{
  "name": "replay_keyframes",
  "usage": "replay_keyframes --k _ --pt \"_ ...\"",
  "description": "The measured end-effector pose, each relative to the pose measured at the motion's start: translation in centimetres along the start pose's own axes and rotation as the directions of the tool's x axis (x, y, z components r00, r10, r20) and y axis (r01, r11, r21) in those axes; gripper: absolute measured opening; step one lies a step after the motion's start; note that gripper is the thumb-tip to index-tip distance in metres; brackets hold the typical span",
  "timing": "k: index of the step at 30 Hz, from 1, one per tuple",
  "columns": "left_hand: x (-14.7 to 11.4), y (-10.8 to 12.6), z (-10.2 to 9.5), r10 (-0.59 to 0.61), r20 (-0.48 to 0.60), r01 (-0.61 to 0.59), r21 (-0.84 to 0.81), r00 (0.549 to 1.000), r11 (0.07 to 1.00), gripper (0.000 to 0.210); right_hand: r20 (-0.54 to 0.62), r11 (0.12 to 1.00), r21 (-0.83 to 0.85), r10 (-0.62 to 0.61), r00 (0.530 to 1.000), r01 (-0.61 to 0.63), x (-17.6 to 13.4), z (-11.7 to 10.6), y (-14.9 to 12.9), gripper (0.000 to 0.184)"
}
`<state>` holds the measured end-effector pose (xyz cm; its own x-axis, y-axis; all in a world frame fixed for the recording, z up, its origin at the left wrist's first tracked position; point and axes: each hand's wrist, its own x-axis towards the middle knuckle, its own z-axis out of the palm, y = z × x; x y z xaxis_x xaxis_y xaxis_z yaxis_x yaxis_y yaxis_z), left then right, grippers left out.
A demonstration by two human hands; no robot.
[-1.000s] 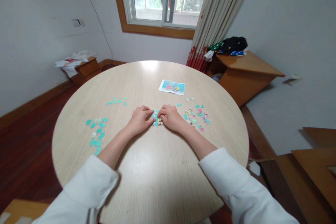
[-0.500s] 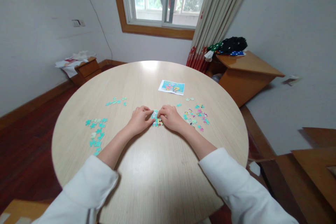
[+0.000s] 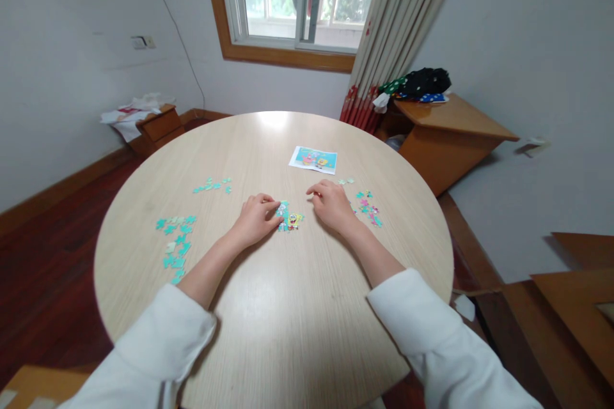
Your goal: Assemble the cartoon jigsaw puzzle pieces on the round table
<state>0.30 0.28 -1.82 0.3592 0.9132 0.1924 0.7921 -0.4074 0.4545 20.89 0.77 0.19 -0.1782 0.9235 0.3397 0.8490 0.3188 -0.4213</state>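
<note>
A small joined patch of jigsaw puzzle (image 3: pixel 284 218) lies flat at the middle of the table, showing a yellow square cartoon character on its right part. My left hand (image 3: pixel 256 220) is at its left edge, with thumb and forefinger holding the patch there. Off to the right of the patch, my right hand (image 3: pixel 332 204) hovers with fingers apart and nothing visible in them. Beyond it lie loose pink and teal jigsaw pieces (image 3: pixel 374 212), some hidden behind this hand. A picture sheet (image 3: pixel 314 160) with the cartoon scene lies farther back.
Teal and pale pieces (image 3: pixel 180 246) are spread at the left of the round table (image 3: pixel 288 326), with a smaller group (image 3: pixel 211 185) behind them. A wooden cabinet (image 3: pixel 446 131) with cloths on it stands at the right, past the table's edge.
My right hand has let go of the puzzle patch and moved right, uncovering the yellow character. My left hand has stayed at the patch's left edge.
</note>
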Motion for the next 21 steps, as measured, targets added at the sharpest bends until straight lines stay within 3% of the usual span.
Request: replay_keyframes --k 6,11,21 --pt "-0.1 0.0 -0.2 0.005 0.019 -0.005 0.004 1.000 1.000 0.026 -0.063 0.983 -0.098 0.147 0.987 -0.153 0.4 -1.5 2.4 0.026" --pt "-0.1 0.0 -0.2 0.007 0.022 -0.007 0.009 1.000 1.000 0.026 -0.087 0.939 -0.136 0.306 0.948 -0.316 0.6 -2.7 4.8 0.024" --pt "-0.2 0.0 -0.3 0.016 0.007 -0.016 0.000 1.000 1.000 0.026 -0.150 0.902 -0.171 0.374 0.915 -0.396 0.8 -2.4 7.9 0.029"
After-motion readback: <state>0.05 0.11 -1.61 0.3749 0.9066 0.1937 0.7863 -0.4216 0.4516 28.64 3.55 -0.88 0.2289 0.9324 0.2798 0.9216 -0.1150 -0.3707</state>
